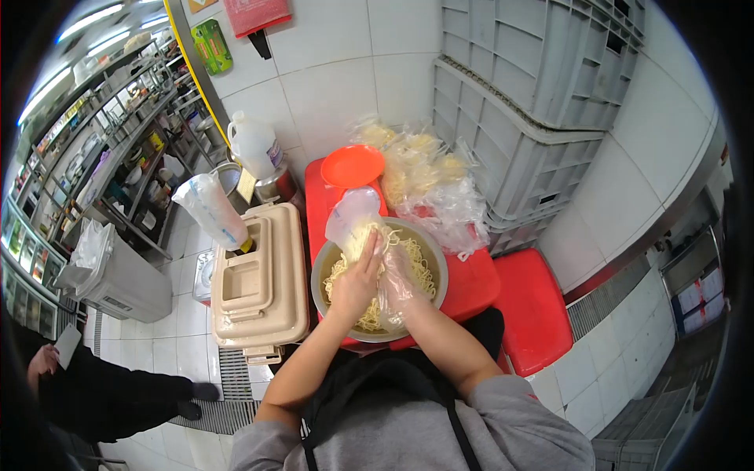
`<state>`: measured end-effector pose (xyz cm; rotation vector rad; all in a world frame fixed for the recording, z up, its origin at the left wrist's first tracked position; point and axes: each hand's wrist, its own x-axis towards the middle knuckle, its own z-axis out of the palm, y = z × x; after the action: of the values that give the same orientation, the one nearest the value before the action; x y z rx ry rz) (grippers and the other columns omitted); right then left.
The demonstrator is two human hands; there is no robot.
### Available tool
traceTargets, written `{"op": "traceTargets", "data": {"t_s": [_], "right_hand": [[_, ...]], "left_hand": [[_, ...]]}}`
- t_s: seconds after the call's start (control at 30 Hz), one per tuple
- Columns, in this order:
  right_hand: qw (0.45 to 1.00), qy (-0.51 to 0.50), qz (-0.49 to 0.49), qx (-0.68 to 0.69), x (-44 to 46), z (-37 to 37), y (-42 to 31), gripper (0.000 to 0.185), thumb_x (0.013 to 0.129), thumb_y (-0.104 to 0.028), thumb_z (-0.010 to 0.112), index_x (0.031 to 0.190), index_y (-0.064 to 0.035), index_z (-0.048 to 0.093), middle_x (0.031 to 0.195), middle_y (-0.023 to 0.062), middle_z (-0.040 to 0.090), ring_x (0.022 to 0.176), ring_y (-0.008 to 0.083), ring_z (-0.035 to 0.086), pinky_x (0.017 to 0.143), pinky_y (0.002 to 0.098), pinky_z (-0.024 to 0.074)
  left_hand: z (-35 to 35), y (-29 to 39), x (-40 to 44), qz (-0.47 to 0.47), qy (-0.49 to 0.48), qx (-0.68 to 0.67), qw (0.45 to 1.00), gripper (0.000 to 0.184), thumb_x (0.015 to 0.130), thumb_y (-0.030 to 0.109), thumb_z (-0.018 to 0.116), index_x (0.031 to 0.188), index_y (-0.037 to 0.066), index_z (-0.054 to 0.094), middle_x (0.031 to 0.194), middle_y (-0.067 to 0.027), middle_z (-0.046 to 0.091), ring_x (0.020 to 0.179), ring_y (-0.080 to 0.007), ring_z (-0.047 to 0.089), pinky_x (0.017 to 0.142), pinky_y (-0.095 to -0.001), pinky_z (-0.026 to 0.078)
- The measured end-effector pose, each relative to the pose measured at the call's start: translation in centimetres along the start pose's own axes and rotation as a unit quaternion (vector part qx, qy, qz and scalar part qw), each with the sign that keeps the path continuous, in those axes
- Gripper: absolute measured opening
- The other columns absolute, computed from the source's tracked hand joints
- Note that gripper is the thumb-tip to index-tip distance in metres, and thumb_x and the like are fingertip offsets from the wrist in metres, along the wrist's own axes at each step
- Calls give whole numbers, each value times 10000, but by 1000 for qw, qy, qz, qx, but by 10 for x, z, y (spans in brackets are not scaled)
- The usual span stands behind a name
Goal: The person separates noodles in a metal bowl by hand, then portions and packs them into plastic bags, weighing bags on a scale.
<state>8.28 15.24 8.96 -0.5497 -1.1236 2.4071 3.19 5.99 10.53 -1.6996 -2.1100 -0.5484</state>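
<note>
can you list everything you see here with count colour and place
flat plastic table: 1, red, centre
round metal bowl: 1, grey, on table
thin noodles: uncounted, pale yellow, mostly in bowl
thin plastic bag: 1, clear, above bowl
round plastic dish: 1, orange-red, behind bowl
bagged noodles: several, yellow, table's back
plastic stool: 1, red, right
stacked plastic crates: several, grey, back right
lidded plastic box: 1, beige, left of table
long plastic bundle: 1, whitish, on box
plastic jug: 1, whitish, behind box
rectangular bin: 1, grey, left
metal shelving: uncounted, grey, back left
co-worker: 1, black clothes, lower left
left hand: 1, grey sleeve, at bag
right hand: 1, clear glove, over bowl
</note>
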Motion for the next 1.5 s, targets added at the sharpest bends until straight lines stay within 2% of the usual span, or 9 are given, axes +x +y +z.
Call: {"op": "traceTargets", "data": {"t_s": [0.23, 0.4, 0.47, 0.6, 0.77, 0.93, 1.2, 1.33, 1.5], "right_hand": [[979, -123, 2, -162, 41, -22, 0, 434, 905, -271, 570, 1296, -87, 534, 1166, 43, 602, 1041, 148, 587, 923, 279, 434], [728, -334, -136, -583, 13, -20, -93, 637, 887, -301, 620, 1412, -40, 370, 1276, 186, 554, 1077, 279, 574, 950, 368, 440], [896, -213, -58, -386, -10, -24, -104, 708, 856, -340, 652, 1427, -49, 351, 1314, 206, 524, 1145, 293, 552, 980, 381, 419], [793, -90, -299, -523, -23, -20, -53, 692, 796, -303, 696, 1377, -43, 425, 1277, 212, 539, 1137, 343, 551, 981, 418, 407], [717, -38, -57, -694, -16, -51, -22, 464, 780, -171, 701, 1202, -10, 593, 1076, 148, 656, 989, 307, 627, 861, 411, 479], [942, -155, -20, -298, -2, -51, -74, 184, 789, -61, 657, 966, -8, 658, 782, 47, 634, 658, 100, 592, 579, 239, 487], [912, -222, -120, -322, -12, 62, -104, 177, 773, -72, 678, 933, -3, 645, 804, 27, 633, 731, 124, 608, 671, 272, 492], [755, -298, -328, -483, -20, 41, -102, 261, 819, -194, 635, 963, 24, 643, 808, 89, 615, 716, 153, 551, 697, 313, 455], [840, -98, -119, -520, -13, -8, -71, 336, 744, -100, 697, 1074, -45, 664, 937, 160, 672, 883, 262, 649, 796, 357, 500]], "left_hand": [[-23, -8, 17, -148, -62, -107, 981, 636, 724, -71, 504, 1350, -26, 403, 1467, -175, 354, 957, -342, 619, 774, -403, 527], [-31, -42, 11, -161, -25, -235, 958, 730, 653, -125, 473, 1371, -60, 360, 1449, -234, 350, 1340, -356, 349, 1105, -389, 312], [-43, -32, 17, -149, -10, -266, 952, 745, 645, -119, 477, 1377, -67, 348, 1439, -259, 350, 1336, -371, 349, 1105, -388, 314], [-64, -23, 35, -109, 29, -301, 947, 762, 636, -93, 482, 1384, -77, 334, 1425, -289, 355, 1328, -387, 363, 1104, -376, 310], [-109, -41, 43, -128, 53, -325, 935, 771, 636, -46, 495, 1387, -81, 326, 1365, -297, 432, 1301, -379, 412, 1088, -367, 312], [-65, -68, 24, -182, -107, -300, 930, 781, 642, -21, 542, 1397, -44, 342, 1292, -287, 499, 1157, -378, 529, 994, -376, 406], [-87, -58, 29, -235, -160, -514, 809, 789, 638, 11, 562, 1396, -40, 350, 1274, -256, 534, 1097, -332, 581, 936, -370, 452], [-54, -79, 6, -184, -80, -317, 927, 783, 672, -42, 591, 1414, -25, 342, 1281, -185, 550, 1199, -270, 527, 1007, -327, 399], [-52, -75, 2, -240, -25, -309, 920, 666, 649, -33, 667, 1288, -32, 482, 1256, -232, 538, 1176, -346, 524, 981, -384, 421]]}}
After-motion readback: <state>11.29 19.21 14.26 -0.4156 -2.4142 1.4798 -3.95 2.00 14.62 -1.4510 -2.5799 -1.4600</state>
